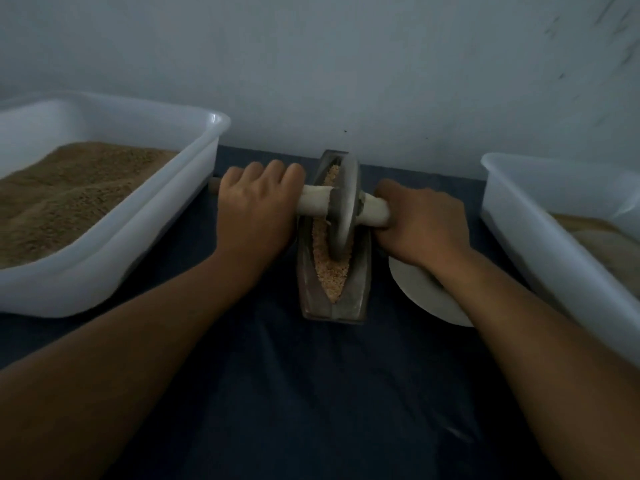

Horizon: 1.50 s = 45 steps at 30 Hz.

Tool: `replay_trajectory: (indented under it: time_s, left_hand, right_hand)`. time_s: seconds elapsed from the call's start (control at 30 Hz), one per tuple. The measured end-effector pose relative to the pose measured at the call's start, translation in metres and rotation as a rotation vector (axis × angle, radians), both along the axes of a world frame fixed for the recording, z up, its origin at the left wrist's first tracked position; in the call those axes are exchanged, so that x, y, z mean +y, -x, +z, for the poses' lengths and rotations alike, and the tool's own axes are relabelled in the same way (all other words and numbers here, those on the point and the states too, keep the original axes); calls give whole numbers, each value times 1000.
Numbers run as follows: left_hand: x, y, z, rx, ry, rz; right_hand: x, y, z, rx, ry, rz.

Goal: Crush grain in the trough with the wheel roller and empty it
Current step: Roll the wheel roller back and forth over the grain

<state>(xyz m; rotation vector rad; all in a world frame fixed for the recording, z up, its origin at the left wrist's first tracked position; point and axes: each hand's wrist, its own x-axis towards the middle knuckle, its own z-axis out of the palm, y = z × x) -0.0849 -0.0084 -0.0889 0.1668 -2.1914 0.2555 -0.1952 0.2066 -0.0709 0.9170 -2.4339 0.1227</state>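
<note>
Dark cloth covers the desk [311, 393], where the metal trough [356, 299] runs lengthwise away from the person. Left hand [258, 209] and right hand [420, 226] each grip 1 end of the wooden axle [313, 202] (crosswise to the trough), wheel roller [343, 209] seated mid-trough in grain [332, 275].

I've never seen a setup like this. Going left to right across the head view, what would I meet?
Left tub of brown meal → left hand → wheel in the trough → right hand → right tub.
</note>
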Motion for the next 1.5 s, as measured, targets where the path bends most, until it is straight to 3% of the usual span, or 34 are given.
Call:
replay_trajectory:
  time_s: [0.13,0.3,0.63,0.9,1.2,1.5]
  left_hand:
    - [8,-15,-2,66,19,13]
    - [17,-28,1,80,31,-24]
    - [8,-15,-1,113,51,-15]
    - [-7,23,13,-105,31,36]
    - [-18,63,39,-363,58,134]
    - [-24,79,56,-579,32,148]
  right_hand:
    - [8,-22,-3,109,78,64]
    - [17,-40,-12,86,194,97]
    - [7,-24,-11,68,125,-6]
    - [-9,25,8,-192,-108,-56]
    - [-27,62,31,-635,-197,3]
    - [-34,69,41,-736,-241,-14]
